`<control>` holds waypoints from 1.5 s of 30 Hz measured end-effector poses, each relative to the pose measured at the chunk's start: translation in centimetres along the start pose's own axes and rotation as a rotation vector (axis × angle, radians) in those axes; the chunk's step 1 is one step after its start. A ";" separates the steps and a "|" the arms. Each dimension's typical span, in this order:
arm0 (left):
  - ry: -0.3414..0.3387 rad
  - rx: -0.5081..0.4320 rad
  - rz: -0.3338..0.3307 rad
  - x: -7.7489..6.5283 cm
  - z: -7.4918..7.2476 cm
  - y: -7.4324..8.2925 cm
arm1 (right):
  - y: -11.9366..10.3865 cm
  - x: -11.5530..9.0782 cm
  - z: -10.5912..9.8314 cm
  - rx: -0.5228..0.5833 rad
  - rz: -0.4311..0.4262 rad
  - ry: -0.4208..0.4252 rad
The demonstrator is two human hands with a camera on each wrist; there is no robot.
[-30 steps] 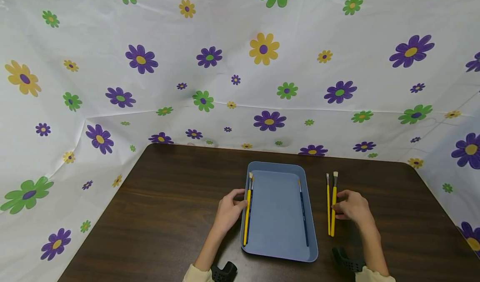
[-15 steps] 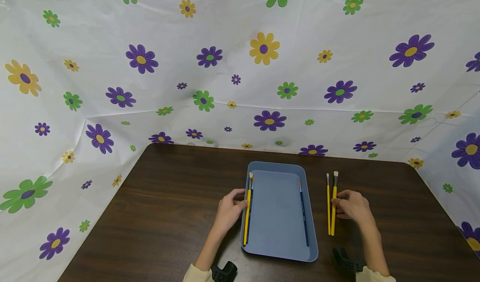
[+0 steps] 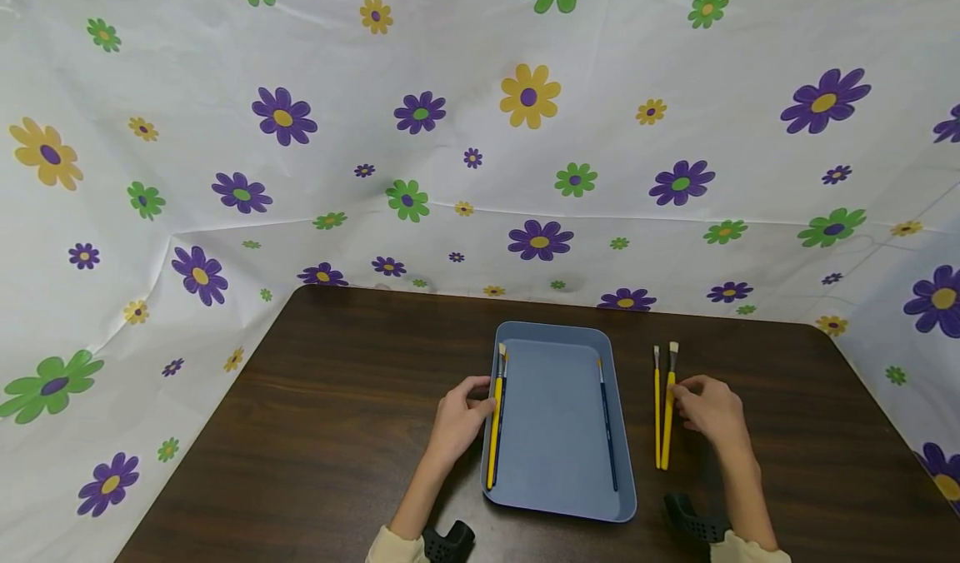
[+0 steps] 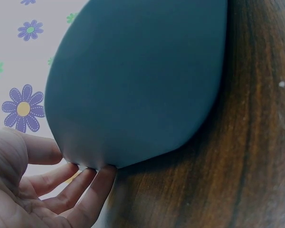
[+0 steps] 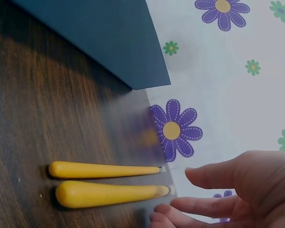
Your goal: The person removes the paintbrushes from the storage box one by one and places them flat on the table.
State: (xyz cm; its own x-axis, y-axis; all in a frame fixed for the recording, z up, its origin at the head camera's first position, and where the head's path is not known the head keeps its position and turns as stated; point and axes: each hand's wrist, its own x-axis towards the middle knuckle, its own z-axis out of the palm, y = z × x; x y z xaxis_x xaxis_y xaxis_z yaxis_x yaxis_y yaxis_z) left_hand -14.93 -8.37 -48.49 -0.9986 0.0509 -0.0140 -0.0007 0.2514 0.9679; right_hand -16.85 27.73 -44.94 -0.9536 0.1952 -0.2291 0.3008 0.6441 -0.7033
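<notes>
The left hand (image 3: 459, 420) grips the left rim of a blue-grey tray (image 3: 551, 509); in the left wrist view its fingertips press the tray's outer wall (image 4: 137, 85). Along the tray's left side lie a yellow paintbrush (image 3: 495, 430) and a dark blue paintbrush (image 3: 502, 430); another dark blue paintbrush (image 3: 607, 430) lies on its right side. Right of the tray, a thin yellow paintbrush (image 3: 657, 417) and a thicker yellow paintbrush (image 3: 668, 421) lie on the table, bristles away from the person. The right hand (image 3: 712, 413) is at the thicker one's right edge, thumb and fingers parted in the right wrist view.
The dark wood table (image 3: 360, 396) extends on both sides of the tray. A white flower-print cloth (image 3: 450, 155) hangs behind the table and along its sides. Black wrist mounts (image 3: 450, 542) sit below both hands.
The right hand's fingertips have drawn slightly right and away from the person, off the thicker yellow paintbrush, which has tilted a little. The left hand and tray stay put.
</notes>
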 end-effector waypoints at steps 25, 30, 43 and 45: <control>0.000 -0.021 0.011 -0.1 -0.1 0.3 | -3.8 -2.3 0.3 -0.001 -0.122 0.258; 0.000 -0.007 0.010 0.0 -0.1 0.2 | -5.2 -3.4 0.5 0.011 -0.174 0.247; 0.003 0.004 0.004 -0.1 -0.1 0.4 | -8.0 -5.4 1.4 -0.034 -0.280 0.169; 0.002 0.008 0.003 -0.1 -0.1 0.3 | -8.3 -5.6 1.7 -0.041 -0.308 0.153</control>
State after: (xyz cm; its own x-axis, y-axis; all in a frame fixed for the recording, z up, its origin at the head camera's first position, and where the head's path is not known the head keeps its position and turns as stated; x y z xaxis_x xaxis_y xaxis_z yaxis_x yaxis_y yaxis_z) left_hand -14.85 -8.38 -48.19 -0.9987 0.0500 -0.0111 0.0022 0.2588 0.9659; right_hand -13.98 20.00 -38.93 -0.9911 0.0936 0.0951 0.0011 0.7186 -0.6954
